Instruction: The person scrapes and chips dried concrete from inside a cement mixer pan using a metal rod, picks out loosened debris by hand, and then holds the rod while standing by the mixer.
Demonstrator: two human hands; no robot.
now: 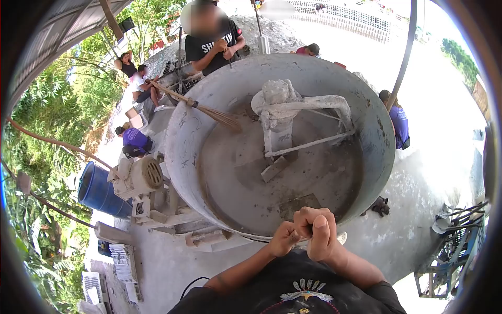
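Observation:
My left hand is closed, held in front of my chest at the near rim of a large round mixing drum. Against it my right hand is curled into a fist, knuckles up. The hands touch or overlap; anything inside the fingers is hidden. A small pale object shows beside my right wrist. Inside the drum stands a dusty mixer arm on a central post, with a flat paddle low down. A stick broom leans over the far left rim, bristles inside.
A person in a black shirt stands behind the drum, hands together. Other people sit or crouch left and right. A motor and blue barrel stand left. White crates lie lower left; a metal rack stands right.

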